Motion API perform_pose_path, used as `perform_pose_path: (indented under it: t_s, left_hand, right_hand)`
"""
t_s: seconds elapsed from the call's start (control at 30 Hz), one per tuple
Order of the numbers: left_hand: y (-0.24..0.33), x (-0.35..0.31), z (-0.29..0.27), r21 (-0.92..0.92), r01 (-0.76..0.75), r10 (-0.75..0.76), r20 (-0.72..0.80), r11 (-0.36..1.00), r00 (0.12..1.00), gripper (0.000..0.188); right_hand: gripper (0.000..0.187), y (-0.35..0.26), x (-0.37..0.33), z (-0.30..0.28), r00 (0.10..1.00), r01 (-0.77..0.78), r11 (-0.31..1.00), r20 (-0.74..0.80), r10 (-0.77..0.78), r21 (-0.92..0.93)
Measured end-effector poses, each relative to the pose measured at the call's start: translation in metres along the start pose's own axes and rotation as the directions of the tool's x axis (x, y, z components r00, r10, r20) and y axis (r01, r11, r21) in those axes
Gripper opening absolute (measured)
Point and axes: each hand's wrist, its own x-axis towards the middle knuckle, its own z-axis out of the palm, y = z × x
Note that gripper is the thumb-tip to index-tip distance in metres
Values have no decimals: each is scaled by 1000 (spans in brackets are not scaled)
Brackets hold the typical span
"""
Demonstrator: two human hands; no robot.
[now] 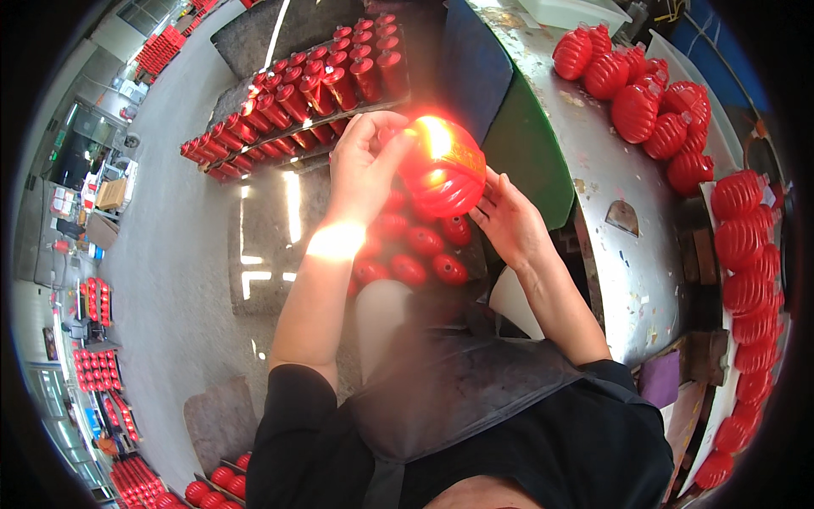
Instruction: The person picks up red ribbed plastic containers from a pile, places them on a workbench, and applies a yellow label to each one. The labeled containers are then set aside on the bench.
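Between my hands, above my lap, is a glossy red ribbed globe with gold markings and a bright patch of sunlight. My left hand grips its upper left side, thumb and fingers bent together against it. On the lower right, my right hand supports the globe with its fingers, partly hidden behind it. Below the globe, several similar red rounded pieces with small holes on top stand close together by my knees.
Red cylindrical pieces stand in rows on a board ahead to the left. To the right, a worn metal worktable carries a pile of red ribbed shells. More shells line a white tray at far right. A green panel edges the table.
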Motion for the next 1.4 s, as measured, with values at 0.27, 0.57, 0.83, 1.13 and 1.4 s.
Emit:
perform_pose_path:
  t_s: [0.27,0.57,0.83,1.13,1.4]
  left_hand:
    - [-26,2,-23,85,28,-21,-82,996,996,25]
    - [-105,-27,-93,249,202,-161,-175,947,971,19]
    - [-230,-28,-206,769,322,-73,-340,552,938,23]
    - [-414,33,-286,742,526,-97,-538,416,837,19]
    - [-539,94,-307,683,644,-208,-613,345,762,17]
  right_hand:
    - [50,17,21,10,998,-32,999,53,35,-40]
    - [55,79,70,-22,972,-224,930,9,236,-291]
    - [34,160,92,-118,938,-311,592,-139,319,-744]
    - [42,196,81,-188,889,-115,-61,-130,440,-992]
    - [38,197,105,-211,865,-191,-114,-222,450,-975]
